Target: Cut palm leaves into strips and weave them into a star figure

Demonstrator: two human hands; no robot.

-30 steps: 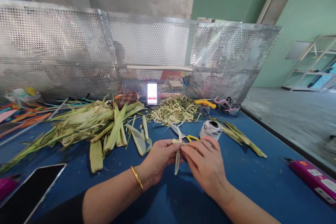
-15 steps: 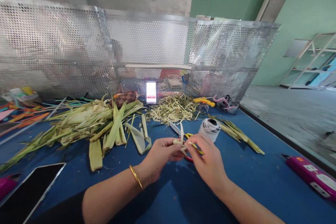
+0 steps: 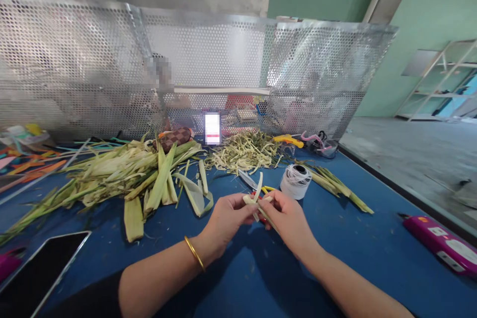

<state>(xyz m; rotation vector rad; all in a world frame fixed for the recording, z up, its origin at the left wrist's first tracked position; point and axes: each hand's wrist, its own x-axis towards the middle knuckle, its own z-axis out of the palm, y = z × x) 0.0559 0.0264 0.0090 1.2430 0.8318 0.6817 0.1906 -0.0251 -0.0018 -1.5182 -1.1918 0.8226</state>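
Note:
Pale strips of corn husk [image 3: 258, 190] cross each other between my two hands, one strip standing upright. My left hand [image 3: 228, 216] pinches the strips between thumb and fingers; a gold bangle circles that wrist. From the other side my right hand [image 3: 292, 218] grips a husk strip near the crossing, and part of the strip runs down along the thumb. Just behind the fingertips lie scissors [image 3: 248, 179] with their blades pointing away; the fingers partly cover the handles. A spool of white thread [image 3: 295, 182] stands beyond my right hand.
On the blue table [image 3: 238, 288], a heap of husks [image 3: 122, 166] spreads left and shredded strips [image 3: 246, 151] lie at the back. A yellow-handled cutter [image 3: 288, 140] rests near the perforated metal screen [image 3: 216, 54]. A phone [image 3: 40, 268] lies left, a purple packet [image 3: 441, 243] right.
My right hand has shifted slightly left and its fingers have closed in nearer the left hand. A strip now shows along the right thumb, and the upright strip leans more to the right.

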